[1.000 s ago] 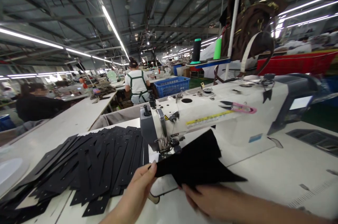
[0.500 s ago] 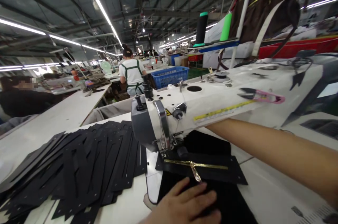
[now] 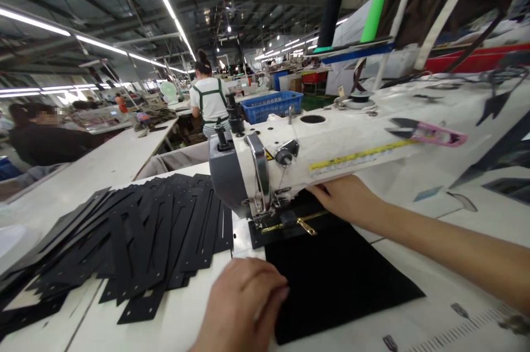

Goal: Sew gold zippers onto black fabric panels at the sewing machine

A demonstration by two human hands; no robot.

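Under the needle end of the white sewing machine (image 3: 364, 147) lies a black panel (image 3: 259, 237) with a gold zipper (image 3: 273, 227), its pull angled towards me. The black cloth (image 3: 335, 280) spreads from there across the table (image 3: 178, 319). My left hand (image 3: 248, 299) rests at the cloth's left edge, fingers curled; I cannot tell whether they pinch it. My right hand (image 3: 350, 203) reaches beneath the machine's arm near the zipper's right end, its fingertips partly hidden, their grip unclear. Black slotted pieces (image 3: 161, 236) lie overlapping on my left.
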